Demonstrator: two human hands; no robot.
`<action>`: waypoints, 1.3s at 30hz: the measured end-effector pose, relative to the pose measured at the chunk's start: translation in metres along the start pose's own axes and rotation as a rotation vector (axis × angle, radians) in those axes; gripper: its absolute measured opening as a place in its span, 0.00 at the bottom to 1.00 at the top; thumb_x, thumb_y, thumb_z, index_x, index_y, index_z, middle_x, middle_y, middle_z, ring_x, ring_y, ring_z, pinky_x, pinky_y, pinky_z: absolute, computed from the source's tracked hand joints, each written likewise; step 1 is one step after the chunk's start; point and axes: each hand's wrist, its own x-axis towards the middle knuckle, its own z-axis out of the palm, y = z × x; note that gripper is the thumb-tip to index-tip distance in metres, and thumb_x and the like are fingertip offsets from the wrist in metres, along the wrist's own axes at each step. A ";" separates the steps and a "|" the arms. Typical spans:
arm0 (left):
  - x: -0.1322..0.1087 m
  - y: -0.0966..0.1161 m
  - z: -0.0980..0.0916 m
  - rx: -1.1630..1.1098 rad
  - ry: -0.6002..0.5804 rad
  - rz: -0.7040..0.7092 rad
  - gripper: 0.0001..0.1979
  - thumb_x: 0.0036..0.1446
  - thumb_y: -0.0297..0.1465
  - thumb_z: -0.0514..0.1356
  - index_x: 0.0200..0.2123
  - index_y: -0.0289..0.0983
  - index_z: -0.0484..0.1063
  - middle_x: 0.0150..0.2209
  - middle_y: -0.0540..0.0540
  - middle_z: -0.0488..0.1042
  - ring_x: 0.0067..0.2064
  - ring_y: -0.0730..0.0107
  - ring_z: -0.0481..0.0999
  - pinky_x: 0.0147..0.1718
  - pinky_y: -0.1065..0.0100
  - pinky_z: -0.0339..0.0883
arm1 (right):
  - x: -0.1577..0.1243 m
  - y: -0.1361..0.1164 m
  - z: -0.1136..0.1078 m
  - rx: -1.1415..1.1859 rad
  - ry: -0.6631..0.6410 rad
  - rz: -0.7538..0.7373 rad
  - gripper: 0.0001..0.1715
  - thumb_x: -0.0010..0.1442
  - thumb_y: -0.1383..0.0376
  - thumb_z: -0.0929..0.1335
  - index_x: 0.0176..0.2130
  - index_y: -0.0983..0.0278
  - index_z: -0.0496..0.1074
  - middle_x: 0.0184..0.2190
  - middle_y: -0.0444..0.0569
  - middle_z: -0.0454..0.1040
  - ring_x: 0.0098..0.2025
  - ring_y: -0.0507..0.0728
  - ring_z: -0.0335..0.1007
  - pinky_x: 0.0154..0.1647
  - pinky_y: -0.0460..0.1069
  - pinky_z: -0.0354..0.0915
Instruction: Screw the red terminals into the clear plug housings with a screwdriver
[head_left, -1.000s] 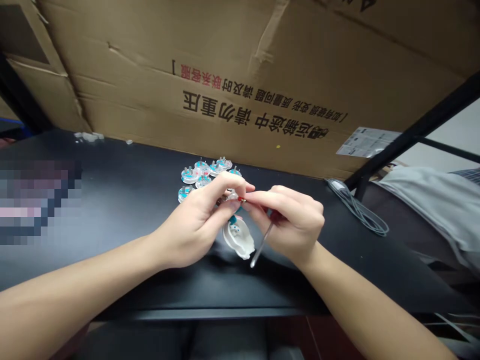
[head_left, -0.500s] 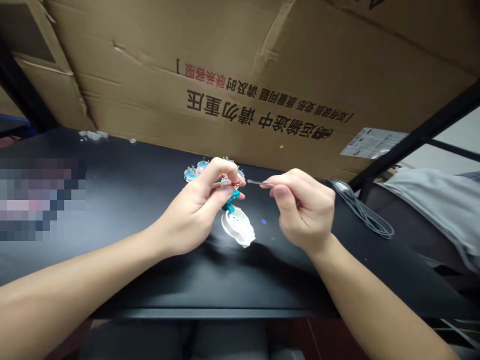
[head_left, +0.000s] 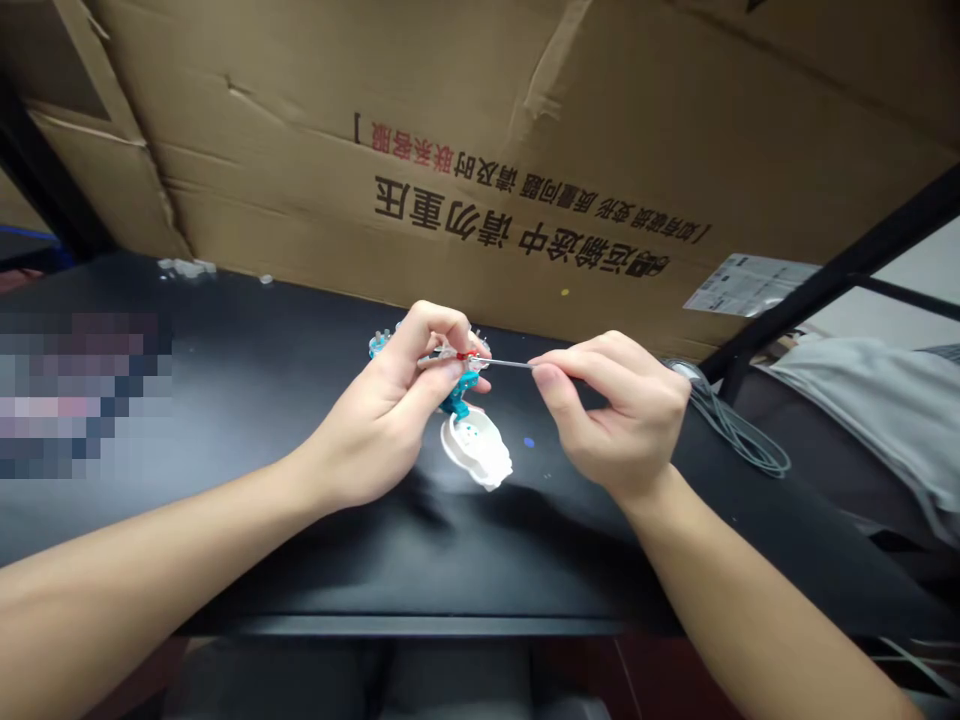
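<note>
A person's hands are apart: the left hand (head_left: 390,420) pinches a small red-and-clear part (head_left: 466,355) over a dark surface (head_left: 277,350); from its right, the right hand (head_left: 615,405) grips a thin metal rod (head_left: 510,363), nearly level, its tip at that part.

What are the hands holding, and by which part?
The right hand pinches a thin grey rod by its part farther from the left hand. The left hand grips a small piece with red on it; the spot is hidden.
</note>
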 end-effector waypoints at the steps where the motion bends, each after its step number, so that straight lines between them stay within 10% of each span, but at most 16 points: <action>1: 0.000 0.000 0.000 0.006 0.002 0.002 0.04 0.68 0.28 0.53 0.44 0.43 0.65 0.46 0.49 0.72 0.44 0.69 0.78 0.44 0.65 0.77 | 0.000 0.000 0.000 0.000 -0.001 0.005 0.08 0.61 0.69 0.70 0.29 0.61 0.77 0.25 0.46 0.78 0.26 0.54 0.71 0.29 0.50 0.66; 16: 0.004 0.001 -0.007 0.587 0.101 0.079 0.06 0.69 0.30 0.51 0.44 0.41 0.67 0.46 0.48 0.75 0.41 0.68 0.75 0.40 0.64 0.71 | 0.004 0.006 -0.011 -0.070 -0.085 -0.080 0.06 0.59 0.70 0.73 0.34 0.59 0.77 0.32 0.47 0.76 0.28 0.53 0.71 0.26 0.48 0.67; 39: 0.004 -0.002 -0.007 0.481 0.115 0.119 0.06 0.68 0.29 0.51 0.46 0.40 0.65 0.48 0.46 0.74 0.47 0.65 0.76 0.44 0.62 0.72 | 0.004 0.014 -0.009 0.340 -0.199 0.222 0.01 0.57 0.67 0.73 0.33 0.62 0.77 0.31 0.45 0.76 0.28 0.52 0.70 0.26 0.47 0.65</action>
